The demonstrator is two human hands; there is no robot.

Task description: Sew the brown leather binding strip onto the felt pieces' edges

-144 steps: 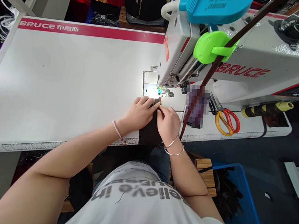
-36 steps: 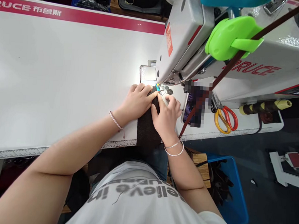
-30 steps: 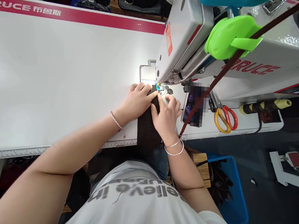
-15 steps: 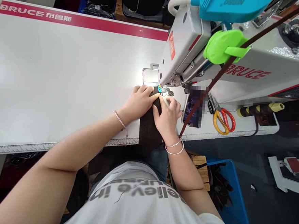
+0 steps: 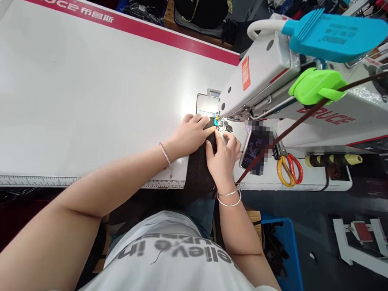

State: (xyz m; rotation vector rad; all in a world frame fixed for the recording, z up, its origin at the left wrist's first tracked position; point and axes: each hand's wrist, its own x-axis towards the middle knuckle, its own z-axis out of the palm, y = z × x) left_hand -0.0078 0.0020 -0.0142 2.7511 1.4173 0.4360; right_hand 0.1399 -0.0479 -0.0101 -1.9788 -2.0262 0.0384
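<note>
Head view, looking down past a white printed shirt point(image 5: 175, 272). Got dark cloth point(image 5: 197, 168) just right of the middle of the frame, under both hands, running from the needle end of the sewing machine point(image 5: 262, 72) down over the front edge of the white table point(image 5: 100, 103). Using the left hand point(image 5: 193, 135) palm-down on the upper left part of the cloth, fingers laid out flat, so not clenched and not wrapped around anything. Wearing a pink bracelet point(image 5: 164, 153) on that wrist. Resting the right hand point(image 5: 223, 160) on the cloth's right side by index fingertip and thumb, other fingers loosely curled. Can't tell about that one, could be a pinch or just a press. Holding both index fingertips close together, right below the little blue bit point(image 5: 216, 121) by the needle, with most of the cloth below the fingers, toward the bottom of the frame. Can't make out the cloth's very top end, too small and partly covered.

Further right in the frame, spotting a partly pixelated phone point(image 5: 252, 149), then scissors point(image 5: 285, 157) with one orange and one red handle, then a black-and-yellow roll point(image 5: 334, 160). Also seeing a brown strip point(image 5: 297, 125) slanting across the upper right, past a green clip point(image 5: 317, 86). Down at lower right, a blue bin point(image 5: 294, 268) with dark stuff inside.
</note>
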